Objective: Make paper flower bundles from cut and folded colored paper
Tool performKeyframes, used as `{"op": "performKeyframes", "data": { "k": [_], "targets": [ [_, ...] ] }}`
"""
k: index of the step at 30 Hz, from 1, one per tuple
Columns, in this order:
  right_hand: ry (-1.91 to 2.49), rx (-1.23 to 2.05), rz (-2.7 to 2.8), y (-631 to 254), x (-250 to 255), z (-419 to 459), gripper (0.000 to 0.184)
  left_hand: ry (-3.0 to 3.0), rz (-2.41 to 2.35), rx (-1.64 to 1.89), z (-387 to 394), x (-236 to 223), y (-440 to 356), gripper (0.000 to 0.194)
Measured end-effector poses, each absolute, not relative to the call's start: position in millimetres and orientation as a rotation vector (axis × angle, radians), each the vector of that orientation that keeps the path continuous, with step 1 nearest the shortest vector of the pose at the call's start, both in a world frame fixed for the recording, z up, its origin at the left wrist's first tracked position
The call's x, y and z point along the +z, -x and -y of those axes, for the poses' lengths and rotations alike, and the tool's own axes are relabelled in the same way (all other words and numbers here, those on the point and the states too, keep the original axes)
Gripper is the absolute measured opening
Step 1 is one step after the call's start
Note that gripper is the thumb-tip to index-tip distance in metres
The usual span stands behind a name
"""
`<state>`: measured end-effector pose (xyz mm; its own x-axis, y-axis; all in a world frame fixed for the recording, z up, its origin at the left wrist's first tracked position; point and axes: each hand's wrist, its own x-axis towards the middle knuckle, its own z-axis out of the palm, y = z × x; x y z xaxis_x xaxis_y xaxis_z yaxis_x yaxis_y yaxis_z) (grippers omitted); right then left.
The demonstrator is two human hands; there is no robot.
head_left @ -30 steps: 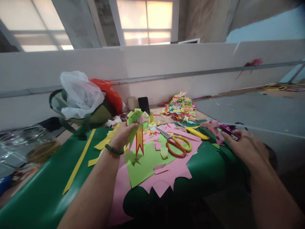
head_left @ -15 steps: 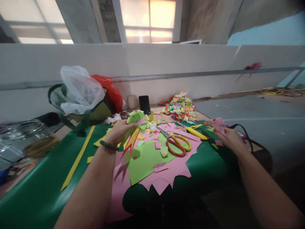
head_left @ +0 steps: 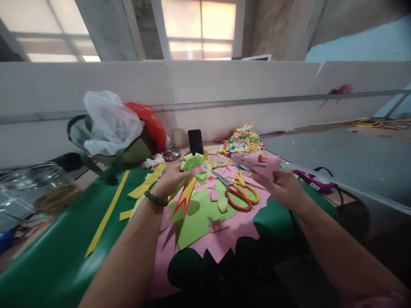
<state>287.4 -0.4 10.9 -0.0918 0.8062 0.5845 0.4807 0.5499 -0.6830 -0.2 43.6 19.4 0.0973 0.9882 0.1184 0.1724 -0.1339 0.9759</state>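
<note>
My left hand [head_left: 171, 180], with a dark green bead bracelet at the wrist, is closed on a paper rosette [head_left: 193, 162]. It is made of light green folds, with yellow and red forked tails hanging below. My right hand [head_left: 282, 185] grips a pink glue gun [head_left: 261, 163] by its handle, the nozzle pointing left toward the rosette and apart from it. Under both hands lie a light green sheet [head_left: 195, 226] and pink sheets [head_left: 221, 246] with zigzag cut edges. Scissors [head_left: 241, 197] with red and yellow handles rest on them among small paper scraps.
A green bag [head_left: 128, 152] with plastic bags stands at the back left. A phone [head_left: 195, 142] leans upright behind the rosette. A pile of colourful paper stars or strips [head_left: 245, 139] sits at the back. A purple device [head_left: 314, 181] with a black cord lies at the right.
My right hand has picked the glue gun up from the right side of the table and brought it left over the papers. My left hand has shifted slightly, keeping the rosette.
</note>
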Motion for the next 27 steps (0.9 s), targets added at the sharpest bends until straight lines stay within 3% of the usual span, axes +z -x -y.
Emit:
{"op": "performKeyframes", "data": {
  "k": [7,14,27],
  "targets": [
    [1.071,0.413,1.925,-252.6,6.4,-8.3,0.040,-1.540,-1.162,1.157,-42.1,19.6,-0.9,0.013],
    [1.043,0.254,2.092,-229.8,12.9,-7.3,0.029,-1.651,-1.102,1.092,-42.0,14.9,-3.7,0.006],
    [1.146,0.122,2.166,-239.5,9.9,-6.7,0.030,-1.728,-1.076,1.012,-38.6,14.9,-2.8,0.012]
  ]
}}
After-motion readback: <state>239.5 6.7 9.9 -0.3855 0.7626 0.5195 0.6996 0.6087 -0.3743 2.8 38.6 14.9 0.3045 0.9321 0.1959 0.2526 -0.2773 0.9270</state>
